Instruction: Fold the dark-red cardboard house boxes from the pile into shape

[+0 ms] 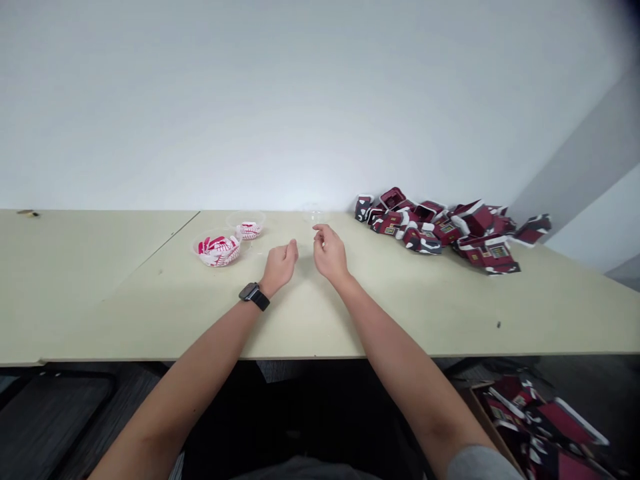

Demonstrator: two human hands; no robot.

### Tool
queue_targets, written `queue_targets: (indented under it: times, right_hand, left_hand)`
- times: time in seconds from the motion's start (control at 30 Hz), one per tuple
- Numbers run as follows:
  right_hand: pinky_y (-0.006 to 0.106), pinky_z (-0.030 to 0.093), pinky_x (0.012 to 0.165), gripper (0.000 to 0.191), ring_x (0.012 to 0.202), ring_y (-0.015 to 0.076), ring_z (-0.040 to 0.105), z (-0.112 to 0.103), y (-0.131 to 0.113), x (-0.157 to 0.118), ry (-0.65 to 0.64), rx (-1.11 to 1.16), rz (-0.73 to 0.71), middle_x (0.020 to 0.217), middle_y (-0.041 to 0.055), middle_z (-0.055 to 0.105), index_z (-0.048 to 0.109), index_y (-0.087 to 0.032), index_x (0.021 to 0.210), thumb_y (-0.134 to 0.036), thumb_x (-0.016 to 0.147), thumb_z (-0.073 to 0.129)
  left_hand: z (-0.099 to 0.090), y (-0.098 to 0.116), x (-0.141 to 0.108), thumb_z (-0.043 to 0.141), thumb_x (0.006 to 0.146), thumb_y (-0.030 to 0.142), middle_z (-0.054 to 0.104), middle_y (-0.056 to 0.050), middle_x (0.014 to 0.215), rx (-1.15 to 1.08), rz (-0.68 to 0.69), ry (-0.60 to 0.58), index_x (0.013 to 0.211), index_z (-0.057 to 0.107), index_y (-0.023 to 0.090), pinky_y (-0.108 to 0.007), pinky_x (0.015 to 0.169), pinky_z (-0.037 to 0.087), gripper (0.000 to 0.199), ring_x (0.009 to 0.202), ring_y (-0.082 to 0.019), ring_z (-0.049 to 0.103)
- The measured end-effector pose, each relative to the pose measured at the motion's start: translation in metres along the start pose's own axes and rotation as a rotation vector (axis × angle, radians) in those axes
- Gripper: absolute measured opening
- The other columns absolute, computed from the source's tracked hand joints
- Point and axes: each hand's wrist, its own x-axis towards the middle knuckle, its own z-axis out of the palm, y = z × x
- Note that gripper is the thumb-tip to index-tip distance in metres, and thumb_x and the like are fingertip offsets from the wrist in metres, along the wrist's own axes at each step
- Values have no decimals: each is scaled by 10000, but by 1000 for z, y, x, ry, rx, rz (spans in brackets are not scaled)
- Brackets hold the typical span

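My left hand (281, 267), with a black watch (254, 295) on its wrist, is closed in a loose fist above the middle of the table. What its fingers hold, if anything, is hidden. Just to its right, my right hand (331, 253) has its fingers loosely bent and apart, and nothing shows in them. The two hands do not touch. Left of them stand two clear plastic bowls with red-and-white printed pieces inside, a nearer bowl (197, 249) and a farther bowl (261, 219). Behind my hands, by the wall, is a faint clear plastic dish (314, 215).
Maroon, black and white printed boxes (445, 230) lie heaped at the table's right rear. Below the table's front edge, a carton (487, 420) holds more of them. A small dark bit (499, 325) lies at right, a small brown item (29, 213) far left.
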Motion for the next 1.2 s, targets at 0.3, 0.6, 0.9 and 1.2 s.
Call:
queue_targets:
  times: [0.3, 0.6, 0.9, 1.2]
  right_hand:
    - [425, 496, 979, 348, 999, 268, 658, -147, 71, 70, 403, -269, 371, 1094, 106, 743, 695, -168, 1084, -287, 769, 606]
    - [633, 363, 1135, 1028, 1497, 483, 323, -215, 139, 51, 199, -755, 806, 1613, 252, 389, 288, -244, 1585, -550, 742, 790]
    - [688, 300, 1134, 1114, 1462, 478, 389, -193, 163, 54, 139, -845, 923, 1563, 303, 425, 220, -238, 1602, -620, 727, 795]
    - [639, 388, 1092, 1103, 1422, 479, 455, -217, 155, 60, 164, -762, 924, 1519, 313, 464, 263, -231, 1594, -495, 695, 846]
  left_hand:
    - [-1, -6, 4, 397, 982, 509, 220, 15, 580, 101, -47, -50, 589, 216, 221, -345, 593, 164, 520, 559, -124, 247]
    - [2, -3, 2, 404, 961, 511, 193, 4, 594, 74, -24, -123, 586, 200, 228, -341, 601, 152, 512, 569, -135, 227]
    - [0, -3, 1, 377, 975, 512, 172, 6, 634, 88, -42, -121, 627, 190, 219, -344, 612, 156, 491, 577, -127, 221]
    - [1, -1, 1, 378, 974, 510, 172, 6, 631, 50, -25, -112, 623, 188, 222, -347, 616, 148, 492, 579, -129, 217]
